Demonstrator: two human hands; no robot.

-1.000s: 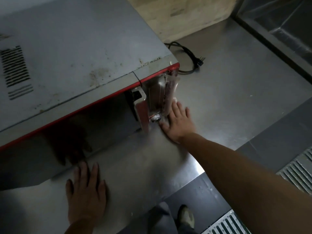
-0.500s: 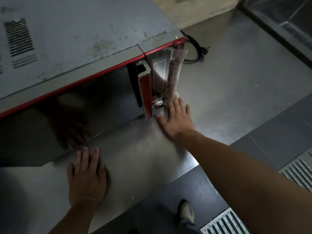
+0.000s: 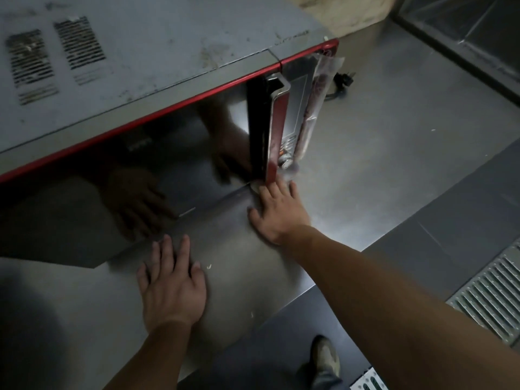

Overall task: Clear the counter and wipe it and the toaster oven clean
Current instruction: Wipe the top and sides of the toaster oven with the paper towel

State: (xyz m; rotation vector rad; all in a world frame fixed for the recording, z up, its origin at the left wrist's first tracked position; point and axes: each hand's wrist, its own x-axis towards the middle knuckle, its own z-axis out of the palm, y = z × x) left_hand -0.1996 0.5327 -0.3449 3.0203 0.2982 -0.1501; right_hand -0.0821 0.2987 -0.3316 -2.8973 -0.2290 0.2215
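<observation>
- Both hands lie flat, fingers spread, holding nothing that shows: left hand (image 3: pixel 173 288) at 6 o'clock on the counter (image 3: pixel 394 170), right hand (image 3: pixel 278 212) near centre.
- Right fingertips touch the oven (image 3: pixel 168 60) front's lower corner, likely wiping there; whether a cloth hides beneath, I cannot tell.
- Left palm probably braces the lean.
- Oven fills 10 o'clock, top grimy; a cord (image 3: pixel 342 80) lies at 1 o'clock.

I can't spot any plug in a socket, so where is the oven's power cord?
The power cord lies loose on the steel counter, upper right of the head view, just behind the toaster oven at its right end.
</observation>
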